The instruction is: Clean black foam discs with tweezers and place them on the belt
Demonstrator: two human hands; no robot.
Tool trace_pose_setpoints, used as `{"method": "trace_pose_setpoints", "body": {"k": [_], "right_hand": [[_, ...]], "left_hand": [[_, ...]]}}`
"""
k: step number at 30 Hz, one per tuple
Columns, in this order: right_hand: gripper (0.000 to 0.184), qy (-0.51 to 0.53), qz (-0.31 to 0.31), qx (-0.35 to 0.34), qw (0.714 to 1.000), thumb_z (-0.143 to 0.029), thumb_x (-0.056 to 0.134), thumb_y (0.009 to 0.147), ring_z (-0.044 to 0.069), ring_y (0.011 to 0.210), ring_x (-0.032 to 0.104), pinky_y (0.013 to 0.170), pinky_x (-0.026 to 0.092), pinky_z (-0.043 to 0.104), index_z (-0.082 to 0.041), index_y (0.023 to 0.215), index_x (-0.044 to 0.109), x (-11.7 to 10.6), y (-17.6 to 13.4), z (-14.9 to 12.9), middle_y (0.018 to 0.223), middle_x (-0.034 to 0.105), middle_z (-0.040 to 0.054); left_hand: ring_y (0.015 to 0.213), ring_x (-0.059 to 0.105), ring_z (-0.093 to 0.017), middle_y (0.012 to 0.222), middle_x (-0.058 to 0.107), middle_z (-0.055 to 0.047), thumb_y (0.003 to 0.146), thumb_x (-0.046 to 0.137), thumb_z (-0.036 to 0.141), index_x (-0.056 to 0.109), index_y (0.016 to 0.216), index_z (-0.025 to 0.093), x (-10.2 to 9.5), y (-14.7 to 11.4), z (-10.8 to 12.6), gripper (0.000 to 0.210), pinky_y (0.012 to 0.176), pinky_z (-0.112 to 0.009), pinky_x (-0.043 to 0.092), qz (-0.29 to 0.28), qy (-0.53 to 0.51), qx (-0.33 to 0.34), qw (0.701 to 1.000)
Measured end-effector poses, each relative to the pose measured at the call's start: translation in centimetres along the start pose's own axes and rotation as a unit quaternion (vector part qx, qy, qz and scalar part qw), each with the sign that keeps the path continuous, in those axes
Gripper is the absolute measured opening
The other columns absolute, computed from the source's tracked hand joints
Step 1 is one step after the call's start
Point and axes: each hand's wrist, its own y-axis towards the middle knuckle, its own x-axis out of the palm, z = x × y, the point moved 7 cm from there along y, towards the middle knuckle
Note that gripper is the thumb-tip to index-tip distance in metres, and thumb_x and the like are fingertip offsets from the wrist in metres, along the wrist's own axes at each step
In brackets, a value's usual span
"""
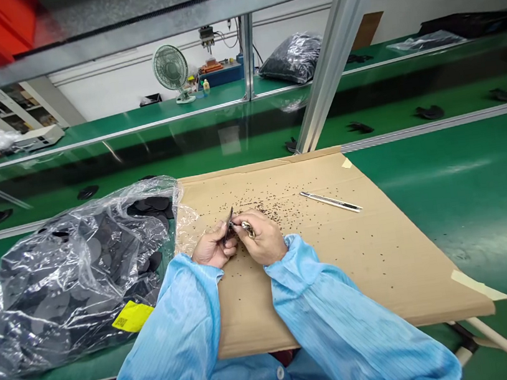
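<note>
Over the cardboard sheet (340,266), my left hand (214,246) is closed on a thin black plastic piece (229,223), held tilted and nearly edge-on. My right hand (261,237) is closed around a small shiny metal tool (248,228), its kind mostly hidden by the fingers. The tool side of that hand meets the black piece; whether the tip touches it is too small to tell. Small dark scraps (280,211) lie scattered over the cardboard around both hands. A slim silver craft knife (330,202) rests to the right of my right hand.
Left of the cardboard lies a clear plastic bag (82,283) of black pieces, with a yellow label (132,316). Behind, several black parts (429,112) sit along a green belt (386,124). An upright metal post (338,52) stands beyond the cardboard, and a fan (170,69) farther back.
</note>
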Motion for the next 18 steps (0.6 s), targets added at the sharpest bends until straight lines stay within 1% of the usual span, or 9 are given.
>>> {"method": "trace_pose_setpoints", "body": {"k": [3, 5, 8, 12, 15, 18], "right_hand": [[0.011, 0.003, 0.009, -0.008, 1.0, -0.02, 0.053, 0.086, 0.021, 0.089, 0.062, 0.081, 0.051, 0.035, -0.02, 0.091, 0.062, -0.03, -0.08, -0.31, 0.091, 0.067, 0.0081], [0.009, 0.015, 0.022, -0.001, 1.0, -0.021, 0.054, 0.086, 0.02, 0.088, 0.062, 0.08, 0.052, 0.034, -0.02, 0.091, 0.062, -0.12, -0.13, -0.4, 0.09, 0.066, 0.0075], [0.008, 0.032, 0.034, 0.005, 0.999, -0.023, 0.056, 0.086, 0.019, 0.085, 0.063, 0.078, 0.052, 0.033, -0.02, 0.092, 0.062, -0.23, -0.16, -0.56, 0.091, 0.066, 0.0071], [0.009, 0.04, 0.027, 0.01, 0.999, -0.025, 0.056, 0.087, 0.019, 0.086, 0.063, 0.079, 0.052, 0.035, -0.021, 0.091, 0.063, -0.17, -0.1, -0.6, 0.091, 0.067, 0.007], [0.009, 0.051, 0.021, 0.012, 0.998, -0.025, 0.055, 0.087, 0.02, 0.087, 0.062, 0.08, 0.052, 0.035, -0.021, 0.091, 0.063, -0.12, -0.01, -0.57, 0.091, 0.066, 0.0075], [0.009, 0.066, 0.024, 0.015, 0.997, -0.024, 0.056, 0.086, 0.019, 0.086, 0.062, 0.079, 0.052, 0.034, -0.021, 0.092, 0.062, -0.1, 0.04, -0.53, 0.091, 0.065, 0.0069]], "left_hand": [[0.048, 0.042, -0.004, 0.072, 0.053, 0.001, 0.071, 0.071, 0.017, 0.06, 0.108, 0.018, 0.1, -0.01, 0.0, 0.039, 0.039, -0.014, 0.031, -0.02, 0.011, 0.01, 1.0], [0.048, 0.043, -0.004, 0.071, 0.052, 0.001, 0.071, 0.072, 0.019, 0.058, 0.115, 0.019, 0.16, -0.02, 0.17, 0.046, 0.04, -0.015, 0.032, -0.032, 0.018, 0.027, 0.999], [0.048, 0.044, -0.005, 0.071, 0.052, 0.002, 0.068, 0.075, 0.02, 0.056, 0.119, 0.02, 0.23, -0.06, 0.53, 0.054, 0.04, -0.016, 0.032, -0.043, 0.032, 0.053, 0.997], [0.047, 0.044, -0.005, 0.07, 0.052, 0.003, 0.065, 0.077, 0.021, 0.052, 0.125, 0.022, 0.29, -0.15, 0.75, 0.065, 0.04, -0.016, 0.03, -0.035, 0.043, 0.065, 0.996], [0.046, 0.043, -0.005, 0.068, 0.051, 0.004, 0.066, 0.077, 0.022, 0.05, 0.128, 0.022, 0.44, -0.22, 0.72, 0.067, 0.04, -0.016, 0.03, -0.033, 0.047, 0.06, 0.997], [0.047, 0.044, -0.004, 0.07, 0.053, 0.003, 0.065, 0.078, 0.023, 0.053, 0.124, 0.02, 0.46, -0.22, 0.81, 0.065, 0.041, -0.016, 0.032, -0.02, 0.044, 0.069, 0.996]]}}
